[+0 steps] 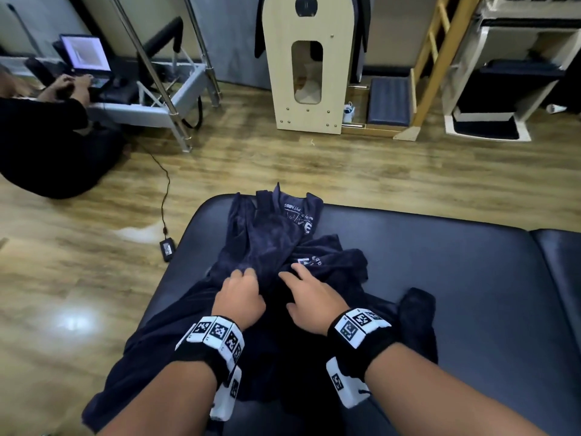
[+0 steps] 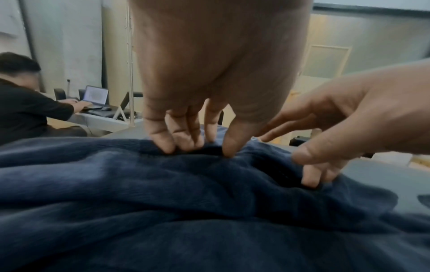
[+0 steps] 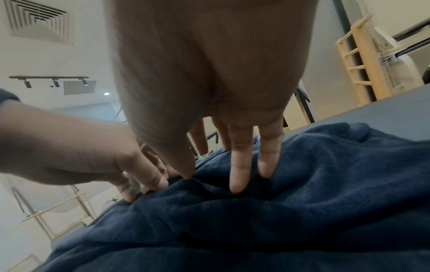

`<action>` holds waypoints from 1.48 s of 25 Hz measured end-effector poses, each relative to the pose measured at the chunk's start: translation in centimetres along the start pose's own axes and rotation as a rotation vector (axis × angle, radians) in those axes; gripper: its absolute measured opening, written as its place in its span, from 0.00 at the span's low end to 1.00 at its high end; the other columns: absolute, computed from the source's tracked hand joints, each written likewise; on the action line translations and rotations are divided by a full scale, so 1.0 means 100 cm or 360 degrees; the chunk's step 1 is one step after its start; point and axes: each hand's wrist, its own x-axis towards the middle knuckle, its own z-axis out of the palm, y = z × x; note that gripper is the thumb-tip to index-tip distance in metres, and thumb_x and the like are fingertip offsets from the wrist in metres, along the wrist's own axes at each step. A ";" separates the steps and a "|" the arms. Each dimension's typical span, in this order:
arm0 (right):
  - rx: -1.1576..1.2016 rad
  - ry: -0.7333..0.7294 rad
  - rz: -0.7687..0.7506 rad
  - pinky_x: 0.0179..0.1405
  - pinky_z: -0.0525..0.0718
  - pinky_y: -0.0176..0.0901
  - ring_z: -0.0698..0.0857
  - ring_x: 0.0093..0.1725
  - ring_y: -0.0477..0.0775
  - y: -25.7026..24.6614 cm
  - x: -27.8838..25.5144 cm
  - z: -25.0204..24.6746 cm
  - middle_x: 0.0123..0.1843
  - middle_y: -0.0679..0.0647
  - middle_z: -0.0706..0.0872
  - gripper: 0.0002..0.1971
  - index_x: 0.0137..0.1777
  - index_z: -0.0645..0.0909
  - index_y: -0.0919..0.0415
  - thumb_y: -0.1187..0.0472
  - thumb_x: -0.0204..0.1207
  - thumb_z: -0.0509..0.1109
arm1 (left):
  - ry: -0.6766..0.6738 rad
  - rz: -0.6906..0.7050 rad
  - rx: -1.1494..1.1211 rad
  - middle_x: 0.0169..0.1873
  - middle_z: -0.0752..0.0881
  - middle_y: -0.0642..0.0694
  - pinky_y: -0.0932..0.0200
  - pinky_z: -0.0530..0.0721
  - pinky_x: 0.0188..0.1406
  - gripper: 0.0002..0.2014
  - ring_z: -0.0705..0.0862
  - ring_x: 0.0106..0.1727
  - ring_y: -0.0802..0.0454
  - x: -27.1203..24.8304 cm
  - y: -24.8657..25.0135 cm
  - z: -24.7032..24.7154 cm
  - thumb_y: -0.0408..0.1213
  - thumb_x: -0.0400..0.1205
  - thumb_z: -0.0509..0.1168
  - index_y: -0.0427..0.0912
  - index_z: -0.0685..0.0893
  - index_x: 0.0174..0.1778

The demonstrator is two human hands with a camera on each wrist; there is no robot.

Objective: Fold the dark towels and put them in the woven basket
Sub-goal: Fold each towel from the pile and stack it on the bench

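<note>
Several dark navy towels (image 1: 270,243) lie in a crumpled heap on a black padded table (image 1: 440,262); one shows white lettering. My left hand (image 1: 243,278) sits on the heap's near left, fingers curled. In the left wrist view its fingertips (image 2: 172,141) and thumb pinch a fold of towel (image 2: 139,184). My right hand (image 1: 295,275) is just to its right, fingers straight and spread. In the right wrist view those fingers (image 3: 239,174) touch the towel (image 3: 302,184) without gripping. No woven basket is in view.
Another dark cloth (image 1: 418,313) lies on the table right of my right wrist. A person (image 1: 47,136) sits on the wooden floor at the far left by a laptop (image 1: 86,55). A power adapter (image 1: 166,249) lies beside the table. Wooden equipment (image 1: 306,64) stands behind.
</note>
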 end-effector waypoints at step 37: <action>0.0146 0.1773 0.0839 0.39 0.75 0.55 0.84 0.46 0.74 0.071 -0.175 -0.138 0.46 0.70 0.86 0.12 0.46 0.79 0.62 0.54 0.85 0.63 | 0.0093 0.0548 0.0026 0.33 0.87 0.51 0.49 0.88 0.40 0.05 0.86 0.38 0.51 -0.074 0.040 -0.158 0.43 0.71 0.70 0.49 0.80 0.34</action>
